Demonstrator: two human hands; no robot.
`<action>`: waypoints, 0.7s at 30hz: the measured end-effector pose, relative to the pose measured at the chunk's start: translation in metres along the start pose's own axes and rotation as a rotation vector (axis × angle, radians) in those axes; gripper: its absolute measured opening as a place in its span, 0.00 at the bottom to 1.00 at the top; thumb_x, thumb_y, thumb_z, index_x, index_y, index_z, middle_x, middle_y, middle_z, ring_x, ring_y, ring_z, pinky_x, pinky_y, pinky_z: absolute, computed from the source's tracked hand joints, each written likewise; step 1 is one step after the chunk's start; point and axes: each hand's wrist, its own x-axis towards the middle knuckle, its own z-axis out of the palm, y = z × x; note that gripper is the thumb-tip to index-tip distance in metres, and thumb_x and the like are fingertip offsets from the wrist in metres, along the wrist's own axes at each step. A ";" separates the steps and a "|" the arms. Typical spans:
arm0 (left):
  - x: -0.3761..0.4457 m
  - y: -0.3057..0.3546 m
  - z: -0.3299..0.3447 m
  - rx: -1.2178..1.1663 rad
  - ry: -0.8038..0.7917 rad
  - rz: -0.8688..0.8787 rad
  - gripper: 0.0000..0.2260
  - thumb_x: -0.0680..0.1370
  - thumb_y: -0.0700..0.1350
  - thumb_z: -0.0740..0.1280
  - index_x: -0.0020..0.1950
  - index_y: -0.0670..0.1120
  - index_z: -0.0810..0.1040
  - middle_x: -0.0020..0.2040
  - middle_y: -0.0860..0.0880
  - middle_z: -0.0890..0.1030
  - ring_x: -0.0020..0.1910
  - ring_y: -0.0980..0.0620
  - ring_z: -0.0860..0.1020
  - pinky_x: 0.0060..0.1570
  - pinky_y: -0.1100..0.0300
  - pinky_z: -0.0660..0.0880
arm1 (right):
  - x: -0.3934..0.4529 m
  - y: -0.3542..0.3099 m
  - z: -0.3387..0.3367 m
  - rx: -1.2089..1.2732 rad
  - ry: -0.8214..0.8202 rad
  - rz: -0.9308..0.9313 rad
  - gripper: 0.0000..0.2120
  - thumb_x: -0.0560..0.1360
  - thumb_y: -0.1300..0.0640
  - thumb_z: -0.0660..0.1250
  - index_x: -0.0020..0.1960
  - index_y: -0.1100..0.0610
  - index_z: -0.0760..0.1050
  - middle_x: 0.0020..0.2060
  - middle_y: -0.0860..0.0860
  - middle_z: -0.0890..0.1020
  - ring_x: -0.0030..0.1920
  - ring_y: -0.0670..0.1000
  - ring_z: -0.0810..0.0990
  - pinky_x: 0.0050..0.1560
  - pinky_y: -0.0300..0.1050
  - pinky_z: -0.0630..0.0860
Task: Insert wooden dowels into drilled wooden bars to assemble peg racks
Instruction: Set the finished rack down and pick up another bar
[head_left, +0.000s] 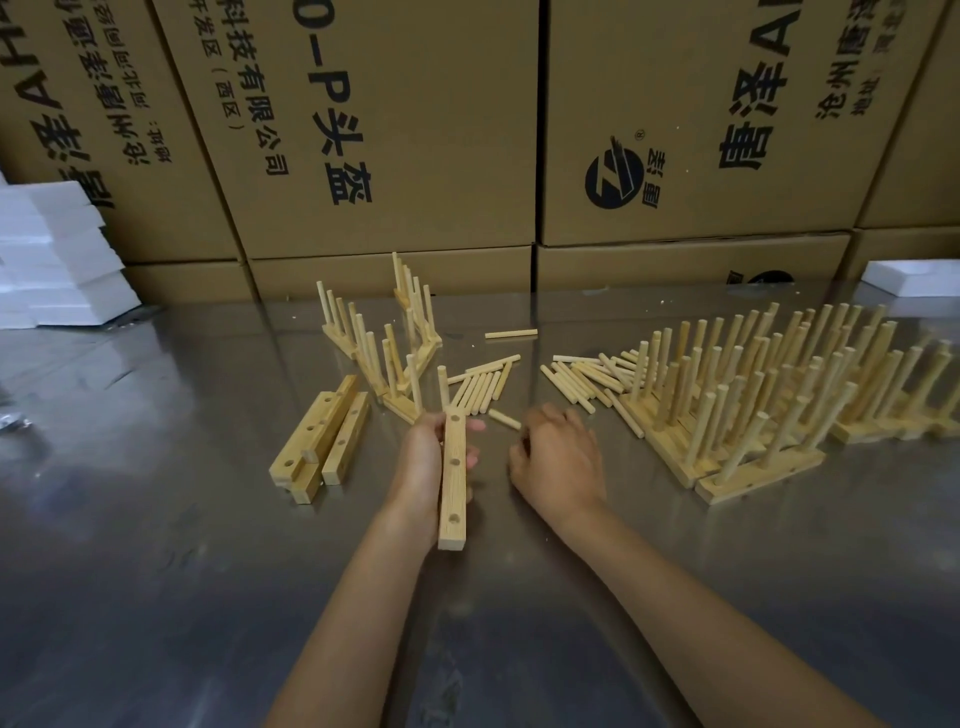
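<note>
head view: left hand (431, 457) is wrapped round a drilled wooden bar (452, 480), fingers curled behind it w/ tips showing on the bar's right edge, thumb side on its left; bar runs lengthwise away from the person, three holes facing up, near end sticking out below the palm. one dowel (443, 387) stands upright at the bar's far end, just past the fingertips; can't tell if it's seated in a hole. right hand (558, 457) is just right of the bar, palm down over the steel table (675, 597), fingers bent toward the left hand; whether it pinches anything can't tell, fingertips are hidden under the knuckles. a short loose dowel (505, 419) lies between the two hands, just beyond the right hand's fingers. beyond both hands a fan of loose dowels (480, 387); more loose dowels (587, 379) beyond-right of the right hand. far right of the right hand, rows of finished peg racks (769, 395) w/ pegs up. left of the left hand, a few bare drilled bars (324, 441) lying flat; beyond it, tilted part-built racks (384, 343). cardboard boxes (415, 130) wall the back, white foam blocks (52, 254) far left.
</note>
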 end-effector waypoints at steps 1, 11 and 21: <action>0.000 -0.001 0.000 0.003 -0.018 -0.005 0.22 0.84 0.52 0.53 0.54 0.41 0.83 0.27 0.49 0.70 0.22 0.55 0.67 0.23 0.62 0.66 | -0.003 0.003 -0.004 0.048 0.004 0.024 0.08 0.79 0.54 0.64 0.53 0.56 0.76 0.52 0.52 0.77 0.56 0.53 0.73 0.55 0.49 0.73; 0.000 -0.006 0.009 0.259 -0.194 0.040 0.19 0.82 0.53 0.61 0.58 0.41 0.83 0.41 0.46 0.80 0.27 0.53 0.71 0.25 0.61 0.67 | -0.040 0.058 -0.045 0.356 -0.076 0.106 0.06 0.78 0.61 0.64 0.50 0.55 0.80 0.47 0.50 0.75 0.52 0.50 0.74 0.51 0.45 0.71; -0.001 -0.013 0.018 0.357 -0.284 0.123 0.15 0.82 0.53 0.62 0.59 0.47 0.83 0.35 0.50 0.79 0.29 0.54 0.73 0.29 0.60 0.68 | -0.055 0.041 -0.066 0.492 0.001 -0.116 0.05 0.76 0.57 0.66 0.46 0.47 0.75 0.30 0.45 0.78 0.32 0.46 0.75 0.30 0.40 0.68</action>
